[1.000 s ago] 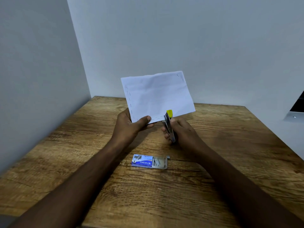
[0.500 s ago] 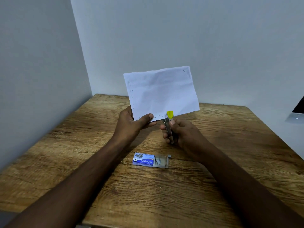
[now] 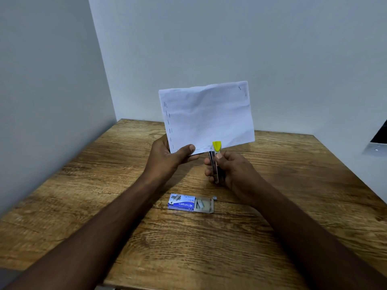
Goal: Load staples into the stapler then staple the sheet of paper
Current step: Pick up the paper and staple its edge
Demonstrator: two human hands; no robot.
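A white sheet of paper (image 3: 207, 116) stands upright above the table, pinched at its lower left corner by my left hand (image 3: 167, 160). Rows of staples run down its left edge and along its bottom edge. My right hand (image 3: 232, 170) grips a small metal stapler (image 3: 214, 164) with a yellow tip, held upright. The stapler's jaws sit over the paper's bottom edge, just right of my left thumb. An open blue box of staples (image 3: 190, 203) lies flat on the table below my hands.
The wooden table (image 3: 104, 185) sits in a corner between two grey-white walls. A dark object on a light ledge (image 3: 377, 141) shows at the right edge of the view.
The paper has tilted more upright and risen slightly. The stapler stays at the bottom edge, and both hands keep their grips.
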